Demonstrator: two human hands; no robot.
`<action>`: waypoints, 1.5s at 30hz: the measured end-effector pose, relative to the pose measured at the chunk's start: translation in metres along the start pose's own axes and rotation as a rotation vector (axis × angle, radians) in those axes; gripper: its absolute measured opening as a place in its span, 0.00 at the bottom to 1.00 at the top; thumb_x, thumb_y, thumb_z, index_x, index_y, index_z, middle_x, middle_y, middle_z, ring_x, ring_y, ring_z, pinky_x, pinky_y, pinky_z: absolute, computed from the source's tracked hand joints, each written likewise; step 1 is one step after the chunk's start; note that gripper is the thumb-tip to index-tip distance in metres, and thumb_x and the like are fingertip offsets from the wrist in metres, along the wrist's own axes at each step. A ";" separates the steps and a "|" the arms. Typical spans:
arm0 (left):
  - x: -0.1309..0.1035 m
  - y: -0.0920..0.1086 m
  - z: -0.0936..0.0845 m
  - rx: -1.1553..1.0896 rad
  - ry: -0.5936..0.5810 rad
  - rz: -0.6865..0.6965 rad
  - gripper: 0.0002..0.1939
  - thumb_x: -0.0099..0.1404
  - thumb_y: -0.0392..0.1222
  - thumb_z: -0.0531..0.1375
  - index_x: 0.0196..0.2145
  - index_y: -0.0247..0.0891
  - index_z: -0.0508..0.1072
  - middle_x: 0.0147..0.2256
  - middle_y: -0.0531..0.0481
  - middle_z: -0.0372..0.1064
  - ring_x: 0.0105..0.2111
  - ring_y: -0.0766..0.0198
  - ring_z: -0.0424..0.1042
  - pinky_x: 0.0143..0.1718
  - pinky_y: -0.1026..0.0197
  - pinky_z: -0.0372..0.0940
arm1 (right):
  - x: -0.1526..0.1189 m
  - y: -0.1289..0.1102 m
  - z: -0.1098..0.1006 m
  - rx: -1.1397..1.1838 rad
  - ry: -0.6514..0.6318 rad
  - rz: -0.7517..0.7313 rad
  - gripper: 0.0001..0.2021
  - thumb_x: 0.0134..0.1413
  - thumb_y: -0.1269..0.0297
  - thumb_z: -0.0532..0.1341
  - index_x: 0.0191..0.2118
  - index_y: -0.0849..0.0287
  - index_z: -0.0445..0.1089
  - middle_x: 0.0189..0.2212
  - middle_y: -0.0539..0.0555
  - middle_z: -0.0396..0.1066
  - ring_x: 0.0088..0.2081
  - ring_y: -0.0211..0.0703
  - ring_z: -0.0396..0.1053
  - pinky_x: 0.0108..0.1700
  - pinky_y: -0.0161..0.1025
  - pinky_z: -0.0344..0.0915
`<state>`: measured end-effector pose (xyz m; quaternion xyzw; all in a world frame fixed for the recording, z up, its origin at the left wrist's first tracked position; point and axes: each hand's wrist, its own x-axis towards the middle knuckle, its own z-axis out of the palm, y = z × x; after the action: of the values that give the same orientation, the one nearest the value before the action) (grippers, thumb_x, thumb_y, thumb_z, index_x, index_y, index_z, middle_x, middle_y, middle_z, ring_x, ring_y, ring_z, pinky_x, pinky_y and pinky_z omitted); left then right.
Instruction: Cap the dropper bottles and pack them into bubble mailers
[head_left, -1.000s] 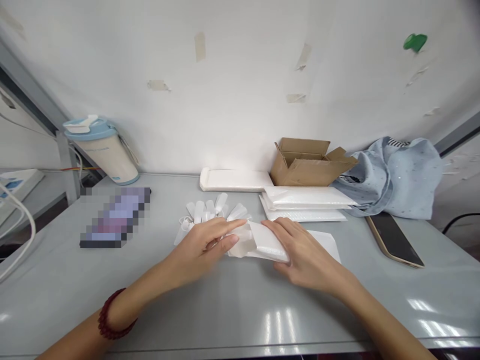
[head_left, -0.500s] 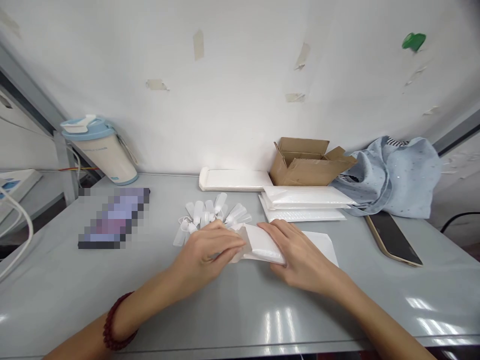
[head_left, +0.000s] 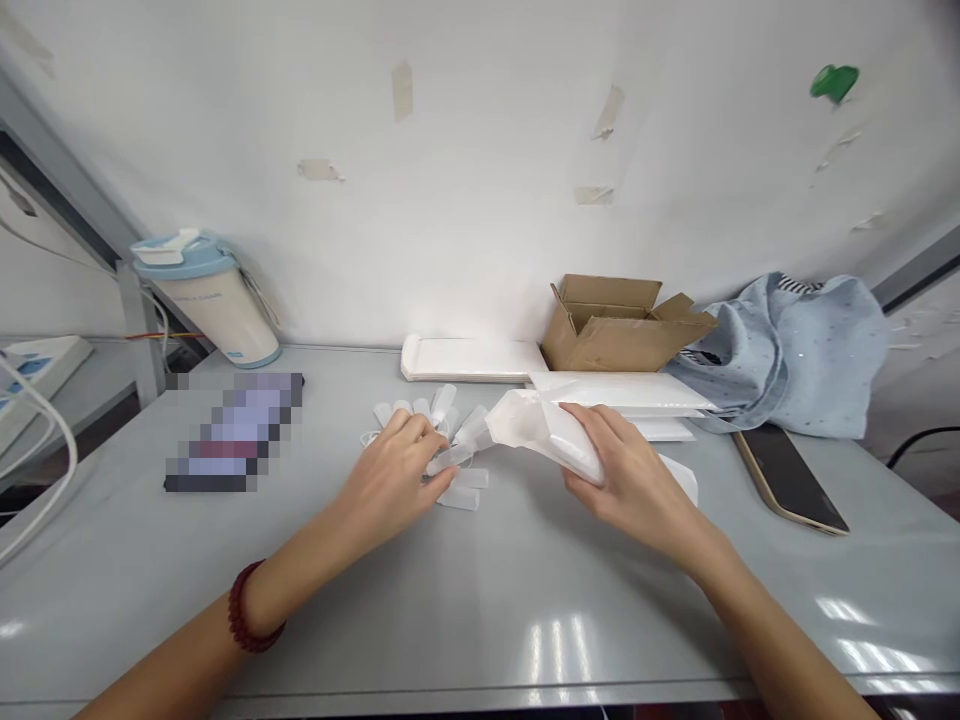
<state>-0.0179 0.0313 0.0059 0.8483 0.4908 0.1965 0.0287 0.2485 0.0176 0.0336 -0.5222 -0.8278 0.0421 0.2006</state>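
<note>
My left hand is over the pile of small translucent plastic bottles, its fingers curled round part of the pile. Between its thumb and fingers is one translucent bottle. My right hand grips a white padded envelope by its body, lifted a little above the table. The envelope's mouth gapes toward the left, beside the bottles. Behind my right hand lie stacked white padded envelopes.
Along the wall stand a cup, flat white envelopes, an open cardboard box and a blue cloth bag. A pixelated phone lies left on the grey table, a dark phone right.
My left hand has left the envelope's mouth and moved left onto the bottles, taking hold of one. My right hand has raised the envelope slightly, up and to the right.
</note>
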 end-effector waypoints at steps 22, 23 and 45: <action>0.002 0.026 -0.033 -1.141 0.238 -0.364 0.21 0.59 0.40 0.63 0.48 0.41 0.60 0.37 0.49 0.73 0.31 0.65 0.71 0.30 0.64 0.67 | -0.002 -0.012 0.009 0.011 -0.141 -0.053 0.31 0.42 0.75 0.56 0.57 0.60 0.55 0.42 0.59 0.63 0.44 0.53 0.60 0.44 0.49 0.61; 0.001 0.028 -0.031 -1.160 0.208 -0.363 0.21 0.59 0.39 0.63 0.49 0.42 0.60 0.38 0.49 0.74 0.31 0.65 0.72 0.31 0.64 0.67 | -0.003 -0.014 0.010 0.014 -0.151 -0.055 0.31 0.42 0.75 0.56 0.57 0.60 0.55 0.42 0.59 0.63 0.44 0.53 0.60 0.44 0.49 0.61; -0.008 0.032 -0.005 -0.803 0.377 -0.130 0.07 0.58 0.36 0.64 0.36 0.39 0.74 0.37 0.51 0.70 0.37 0.66 0.71 0.41 0.64 0.71 | -0.008 -0.022 0.009 0.026 -0.141 -0.099 0.29 0.41 0.76 0.56 0.55 0.62 0.56 0.42 0.60 0.63 0.43 0.53 0.60 0.43 0.48 0.61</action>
<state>0.0027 0.0078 0.0162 0.6867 0.4244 0.5205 0.2781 0.2292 0.0015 0.0293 -0.4737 -0.8641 0.0798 0.1504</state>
